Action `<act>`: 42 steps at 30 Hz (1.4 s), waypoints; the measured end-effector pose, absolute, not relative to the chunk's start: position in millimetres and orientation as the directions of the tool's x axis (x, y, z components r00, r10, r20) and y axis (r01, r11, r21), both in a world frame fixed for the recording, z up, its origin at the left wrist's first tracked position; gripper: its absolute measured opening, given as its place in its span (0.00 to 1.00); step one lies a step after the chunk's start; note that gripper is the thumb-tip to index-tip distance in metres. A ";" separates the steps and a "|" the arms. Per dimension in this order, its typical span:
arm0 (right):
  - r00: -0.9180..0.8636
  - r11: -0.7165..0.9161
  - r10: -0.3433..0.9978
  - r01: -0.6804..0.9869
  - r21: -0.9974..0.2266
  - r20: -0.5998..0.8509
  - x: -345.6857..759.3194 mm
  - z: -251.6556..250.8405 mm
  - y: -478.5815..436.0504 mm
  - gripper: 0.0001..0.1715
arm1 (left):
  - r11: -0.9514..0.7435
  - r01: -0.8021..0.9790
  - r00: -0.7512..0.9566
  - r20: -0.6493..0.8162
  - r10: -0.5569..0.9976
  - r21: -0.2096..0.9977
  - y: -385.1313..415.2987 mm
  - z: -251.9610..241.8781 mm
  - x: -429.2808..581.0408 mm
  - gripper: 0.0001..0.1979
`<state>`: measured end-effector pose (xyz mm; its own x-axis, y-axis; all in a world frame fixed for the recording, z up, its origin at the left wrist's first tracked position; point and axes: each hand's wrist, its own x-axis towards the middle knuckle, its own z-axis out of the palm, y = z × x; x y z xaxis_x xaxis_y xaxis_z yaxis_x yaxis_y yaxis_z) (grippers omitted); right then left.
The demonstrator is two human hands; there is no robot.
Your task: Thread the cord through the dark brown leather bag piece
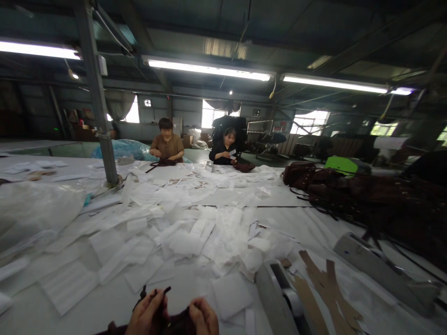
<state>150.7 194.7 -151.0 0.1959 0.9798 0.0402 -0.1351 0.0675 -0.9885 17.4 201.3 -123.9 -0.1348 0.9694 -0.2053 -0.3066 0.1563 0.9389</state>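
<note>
At the bottom edge of the head view my left hand (146,316) and my right hand (204,318) are both closed on a dark brown bag (176,323) with a thin dark strap (155,294) sticking up between the fingers. Most of the bag is cut off by the frame. It rests on the white table (115,302), just in front of a heap of white paper and foam pieces (195,232).
Two other people (167,145) (226,148) sit across the table handling dark bags. A pile of brown bags (366,195) fills the right side. Cardboard strips (328,288) and grey flat pieces (377,270) lie right of my hands. A steel post (98,102) stands left. Clear plastic bags (35,209) lie at far left.
</note>
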 end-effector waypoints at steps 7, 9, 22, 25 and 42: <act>0.130 0.085 0.989 -0.091 -0.992 0.073 147.7 -149.0 195.4 0.32 | 0.140 -0.086 0.120 -0.129 0.984 0.986 190.5 -104.7 19.6 0.20; 0.112 0.082 0.991 -0.081 -0.993 0.073 146.9 -148.8 194.0 0.32 | 0.131 -0.084 0.136 -0.119 0.984 0.988 188.2 -101.5 21.9 0.20; 0.092 0.024 0.996 -0.287 -0.958 -0.002 158.0 -141.2 191.0 0.28 | 0.053 0.099 0.184 -0.070 0.980 0.994 192.4 -102.5 5.9 0.19; 0.076 -0.017 0.996 -0.363 -0.932 -0.048 160.6 -140.0 187.1 0.27 | -0.091 0.309 0.316 -0.012 0.949 0.947 185.9 -101.4 5.1 0.16; -0.243 -0.325 0.944 -0.559 -0.763 -0.224 171.0 -99.2 163.3 0.22 | -0.137 0.270 0.234 0.073 0.969 0.953 174.4 -116.1 8.9 0.15</act>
<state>171.0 163.3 -99.2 -0.2429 0.9439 -0.2236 -0.5594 -0.3246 -0.7627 8.9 174.4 -116.1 0.2342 0.9694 0.0732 0.2699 -0.1372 0.9531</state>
